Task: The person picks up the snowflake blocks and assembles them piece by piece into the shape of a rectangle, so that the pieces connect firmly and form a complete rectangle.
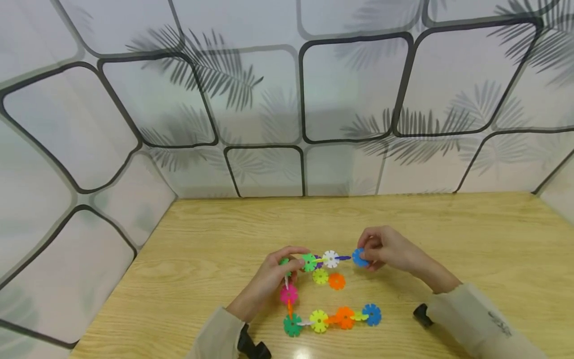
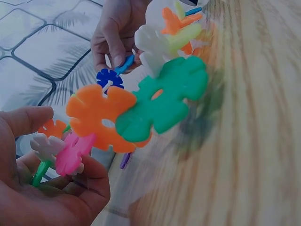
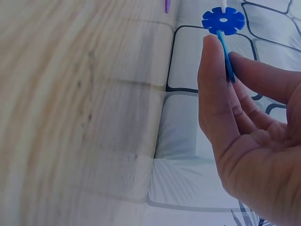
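Observation:
A chain of plastic snowflake discs bends round a corner on the table. In the head view, my left hand (image 1: 271, 274) holds it at the corner, by a light green disc (image 1: 309, 262). The left wrist view shows that hand's thumb and fingers around the chain, near a pink disc (image 2: 75, 153). My right hand (image 1: 385, 249) pinches a light blue disc (image 1: 359, 257) between thumb and finger. In the right wrist view, that disc, seen edge-on, meets a dark blue disc (image 3: 223, 20) at the chain's end. A white disc (image 1: 331, 259) sits between the hands.
The chain's near side runs from a dark green disc (image 1: 293, 324) to a blue disc (image 1: 371, 314). Inside the bend are a yellow disc (image 1: 320, 276) and an orange disc (image 1: 337, 281); whether they are joined I cannot tell. A patterned wall covering (image 1: 264, 169) backs the wooden table (image 1: 215, 224).

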Available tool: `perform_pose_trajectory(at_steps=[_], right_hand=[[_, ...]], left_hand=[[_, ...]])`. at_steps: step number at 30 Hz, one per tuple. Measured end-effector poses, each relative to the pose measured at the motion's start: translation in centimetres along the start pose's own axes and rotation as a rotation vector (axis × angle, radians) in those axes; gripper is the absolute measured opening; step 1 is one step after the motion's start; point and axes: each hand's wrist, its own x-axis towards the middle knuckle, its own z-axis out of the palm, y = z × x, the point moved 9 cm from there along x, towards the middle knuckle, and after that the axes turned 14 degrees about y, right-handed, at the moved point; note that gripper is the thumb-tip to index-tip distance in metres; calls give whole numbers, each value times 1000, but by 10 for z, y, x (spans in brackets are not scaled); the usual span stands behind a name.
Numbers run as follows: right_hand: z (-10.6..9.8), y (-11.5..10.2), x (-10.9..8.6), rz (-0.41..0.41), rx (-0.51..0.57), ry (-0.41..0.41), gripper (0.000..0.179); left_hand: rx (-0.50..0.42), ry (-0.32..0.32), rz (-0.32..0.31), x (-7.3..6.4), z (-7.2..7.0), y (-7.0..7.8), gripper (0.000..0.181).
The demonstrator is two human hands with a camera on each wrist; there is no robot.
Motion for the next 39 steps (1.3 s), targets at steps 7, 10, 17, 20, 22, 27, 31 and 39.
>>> perform_pose_trajectory(at_steps=[7, 10, 17, 20, 22, 27, 31, 39], right_hand=[[0, 2, 2, 14, 48, 32, 8], [1, 3, 2, 31, 69, 23, 8], [2, 5, 1, 47, 83, 5, 6], [1, 6, 0, 48, 81, -3, 6], [2, 6, 0, 52, 83, -8, 5], [3, 7, 0, 60, 101, -16, 9], [5, 8, -1, 60, 117, -30, 10], [3, 1, -3, 26, 134, -1, 6]], left_hand=[[-11, -2, -7, -1, 1, 1, 39], [-19, -7, -3, -1, 1, 1, 39], [-27, 2, -15, 0, 2, -2, 35], [-34, 1, -19, 0, 2, -2, 36], [-36, 2, -20, 0, 2, -2, 36], [-41, 1, -26, -1, 3, -2, 36], [-61, -5, -30, -1, 5, -2, 38], [-174, -34, -69, -5, 10, -6, 38]])
